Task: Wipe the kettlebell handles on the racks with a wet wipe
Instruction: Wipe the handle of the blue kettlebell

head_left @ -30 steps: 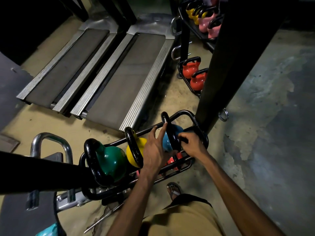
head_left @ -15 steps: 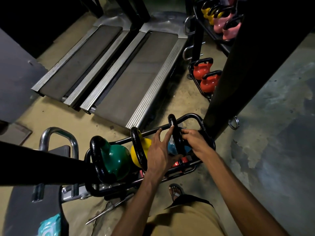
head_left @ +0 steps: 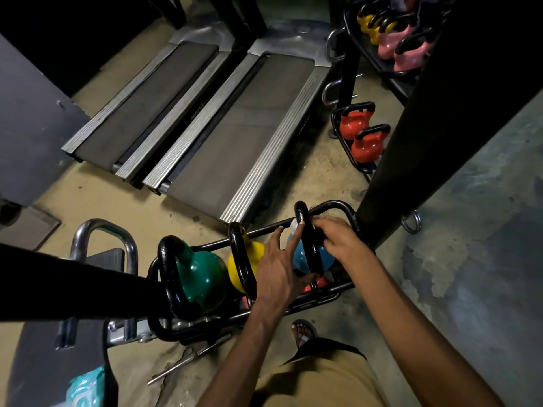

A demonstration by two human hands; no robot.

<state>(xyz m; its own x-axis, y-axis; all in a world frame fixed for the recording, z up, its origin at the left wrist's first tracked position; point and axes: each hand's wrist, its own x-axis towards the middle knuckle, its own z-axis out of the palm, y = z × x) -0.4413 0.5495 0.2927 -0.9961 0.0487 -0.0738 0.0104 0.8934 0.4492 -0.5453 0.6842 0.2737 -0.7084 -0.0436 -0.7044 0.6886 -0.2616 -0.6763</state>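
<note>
- Black upright post (head_left: 417,142) stands just beside the right end of the rack (head_left: 346,207); a dark bar (head_left: 73,283) crosses its left end, in front of the green kettlebell (head_left: 202,274).
- Yellow kettlebell (head_left: 249,257) sits mid-rack; the blue kettlebell (head_left: 299,257) sits at the right end, its handle (head_left: 302,212) upright.
- Left hand (head_left: 279,268): fingers straight and spread, index finger against the handle.
- Right hand (head_left: 338,239): curled round the handle, with the white wet wipe (head_left: 293,223) peeking out.
</note>
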